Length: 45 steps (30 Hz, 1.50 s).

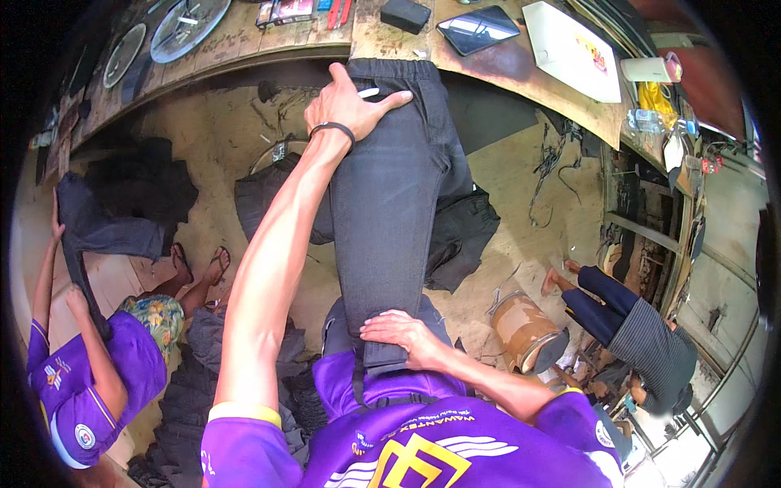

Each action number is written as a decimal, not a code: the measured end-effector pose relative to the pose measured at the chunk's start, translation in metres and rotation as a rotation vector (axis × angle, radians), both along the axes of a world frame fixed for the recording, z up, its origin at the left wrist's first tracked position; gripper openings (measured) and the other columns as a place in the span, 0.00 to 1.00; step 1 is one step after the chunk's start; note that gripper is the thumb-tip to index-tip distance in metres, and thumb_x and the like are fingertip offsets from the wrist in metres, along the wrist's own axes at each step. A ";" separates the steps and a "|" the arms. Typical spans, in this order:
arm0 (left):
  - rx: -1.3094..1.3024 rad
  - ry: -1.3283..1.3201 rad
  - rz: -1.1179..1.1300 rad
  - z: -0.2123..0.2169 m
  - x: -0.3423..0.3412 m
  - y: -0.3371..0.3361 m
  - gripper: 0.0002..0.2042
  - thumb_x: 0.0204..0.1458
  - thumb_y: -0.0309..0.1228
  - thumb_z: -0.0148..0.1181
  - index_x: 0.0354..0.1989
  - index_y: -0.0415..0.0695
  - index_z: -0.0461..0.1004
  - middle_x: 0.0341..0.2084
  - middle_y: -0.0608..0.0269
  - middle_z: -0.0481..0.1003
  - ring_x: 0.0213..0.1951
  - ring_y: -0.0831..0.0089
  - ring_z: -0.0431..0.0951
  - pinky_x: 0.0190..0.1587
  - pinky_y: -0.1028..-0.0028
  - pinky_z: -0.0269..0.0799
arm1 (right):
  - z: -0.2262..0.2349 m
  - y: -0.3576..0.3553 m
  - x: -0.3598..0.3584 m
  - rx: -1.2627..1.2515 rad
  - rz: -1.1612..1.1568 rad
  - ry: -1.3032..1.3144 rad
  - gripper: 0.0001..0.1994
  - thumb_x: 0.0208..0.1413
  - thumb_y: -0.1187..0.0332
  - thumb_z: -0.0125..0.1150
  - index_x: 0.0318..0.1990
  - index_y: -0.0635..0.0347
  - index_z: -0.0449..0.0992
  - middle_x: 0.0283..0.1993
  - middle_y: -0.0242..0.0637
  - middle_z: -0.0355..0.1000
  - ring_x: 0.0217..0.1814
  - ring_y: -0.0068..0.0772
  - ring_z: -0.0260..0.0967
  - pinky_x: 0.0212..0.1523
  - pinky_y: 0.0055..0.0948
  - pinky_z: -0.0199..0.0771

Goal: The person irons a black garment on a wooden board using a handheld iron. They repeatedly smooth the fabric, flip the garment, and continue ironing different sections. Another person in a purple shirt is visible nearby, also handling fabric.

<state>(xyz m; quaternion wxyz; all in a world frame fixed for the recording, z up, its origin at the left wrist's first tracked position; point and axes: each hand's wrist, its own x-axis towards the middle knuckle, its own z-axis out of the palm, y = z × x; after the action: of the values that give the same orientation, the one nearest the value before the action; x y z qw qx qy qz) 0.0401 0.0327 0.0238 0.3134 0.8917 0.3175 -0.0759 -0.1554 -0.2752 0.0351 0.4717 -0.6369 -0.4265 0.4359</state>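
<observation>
The place is a small garment workshop. A long, worn wooden workbench (pixel 504 61) curves along the far side and carries a tablet (pixel 477 29), a white box (pixel 572 49) and small tools. Dark trousers (pixel 390 203) hang stretched from the bench edge. Heaps of dark cloth (pixel 138 187) lie on the bare, dusty floor (pixel 521 187). Two other workers sit low on the floor, one in a purple shirt (pixel 122 374) handling dark fabric. A metal-frame rack (pixel 651 236) stands at the right.
</observation>
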 end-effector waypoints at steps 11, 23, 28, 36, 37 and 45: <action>-0.077 -0.424 0.051 -0.014 -0.014 0.014 0.58 0.47 0.77 0.63 0.67 0.30 0.63 0.57 0.32 0.77 0.61 0.45 0.79 0.62 0.54 0.75 | 0.035 0.030 -0.025 0.169 -0.179 -0.021 0.34 0.37 0.75 0.71 0.61 0.57 0.82 0.63 0.41 0.80 0.67 0.43 0.75 0.71 0.46 0.68; -1.014 -0.535 0.257 -0.004 -0.328 -0.143 0.33 0.76 0.49 0.44 0.76 0.32 0.57 0.74 0.50 0.64 0.75 0.62 0.62 0.78 0.65 0.51 | -0.039 -0.052 -0.115 -0.170 -1.266 0.089 0.25 0.66 0.64 0.70 0.64 0.73 0.73 0.55 0.44 0.81 0.57 0.40 0.79 0.66 0.39 0.74; -1.215 -0.562 0.461 -0.006 -0.403 -0.159 0.34 0.74 0.40 0.52 0.80 0.35 0.50 0.75 0.53 0.62 0.75 0.65 0.61 0.77 0.63 0.55 | 0.012 -0.088 -0.119 -0.139 -1.339 -0.091 0.38 0.58 0.58 0.78 0.68 0.73 0.68 0.61 0.53 0.78 0.65 0.44 0.76 0.67 0.40 0.73; -1.281 -0.099 0.256 0.000 -0.507 -0.243 0.31 0.59 0.33 0.69 0.70 0.35 0.67 0.60 0.58 0.77 0.63 0.67 0.75 0.70 0.65 0.66 | -0.043 -0.175 -0.233 -0.217 -1.089 0.258 0.31 0.63 0.61 0.73 0.66 0.72 0.73 0.63 0.45 0.78 0.65 0.36 0.74 0.70 0.37 0.69; -1.178 0.059 0.166 0.000 -0.516 -0.258 0.33 0.57 0.30 0.69 0.70 0.35 0.66 0.60 0.58 0.76 0.63 0.67 0.74 0.70 0.65 0.65 | -0.039 -0.201 -0.264 -0.128 -1.158 0.152 0.29 0.62 0.65 0.74 0.67 0.71 0.72 0.63 0.44 0.78 0.65 0.36 0.74 0.70 0.36 0.69; -0.581 -0.514 -0.613 -0.030 -0.307 -0.337 0.34 0.58 0.34 0.65 0.73 0.43 0.61 0.70 0.34 0.63 0.69 0.41 0.68 0.69 0.53 0.69 | -0.049 -0.243 -0.169 -0.154 -1.901 -0.143 0.30 0.67 0.60 0.70 0.68 0.71 0.69 0.65 0.50 0.74 0.66 0.42 0.71 0.68 0.42 0.69</action>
<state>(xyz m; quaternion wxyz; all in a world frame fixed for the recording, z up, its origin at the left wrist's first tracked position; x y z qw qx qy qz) -0.2674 -0.3046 -0.0058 0.5805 0.8097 -0.0813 -0.0276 -0.3243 -0.5186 -0.0136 0.5580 -0.7713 0.2710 -0.1426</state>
